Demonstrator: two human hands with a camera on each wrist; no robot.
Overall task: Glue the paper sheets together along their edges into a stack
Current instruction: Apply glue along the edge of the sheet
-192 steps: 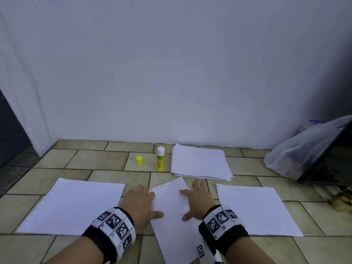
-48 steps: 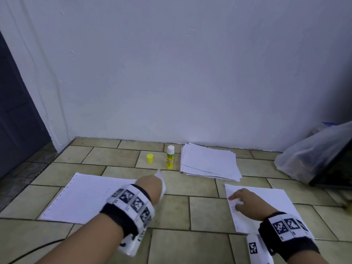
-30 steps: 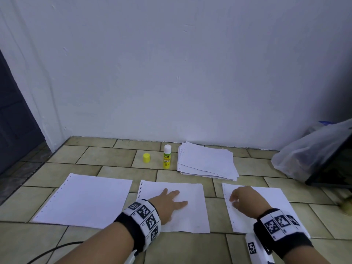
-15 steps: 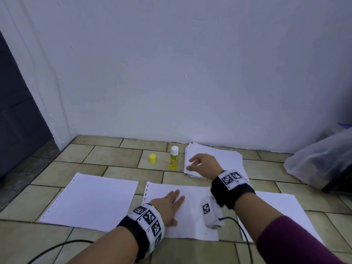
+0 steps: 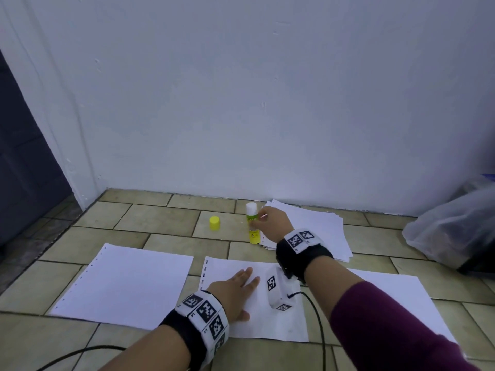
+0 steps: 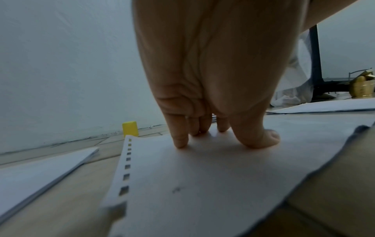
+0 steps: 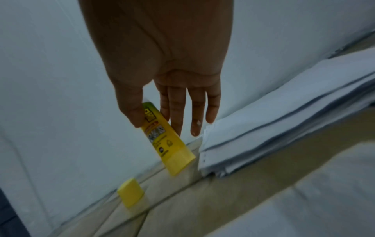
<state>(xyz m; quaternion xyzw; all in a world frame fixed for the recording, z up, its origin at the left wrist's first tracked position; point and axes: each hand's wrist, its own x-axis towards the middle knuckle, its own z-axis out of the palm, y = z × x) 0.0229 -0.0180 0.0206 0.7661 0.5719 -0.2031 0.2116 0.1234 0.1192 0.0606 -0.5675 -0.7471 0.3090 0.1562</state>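
Three single sheets are lying in a row on the tiled floor (image 5: 166, 218): the left sheet (image 5: 126, 285), the middle sheet (image 5: 265, 325) and the right sheet (image 5: 396, 298). The left hand (image 5: 235, 290) is resting flat on the middle sheet, its fingers (image 6: 179, 136) straight and pressing down on the paper near the punched edge. The right hand (image 5: 270, 223) is reaching forward to the glue stick (image 5: 252, 223), with the thumb on one side of the tube and the fingers (image 7: 176, 112) on the other, pinching it. The glue stick is standing uncapped on the floor near the wall (image 5: 267, 103), just beside the left edge of the paper pile (image 5: 316, 231). Its yellow cap (image 5: 214, 223) is sitting on the tiles to the left, apart from it. A clear plastic bag (image 5: 452, 226) is lying at the far right.
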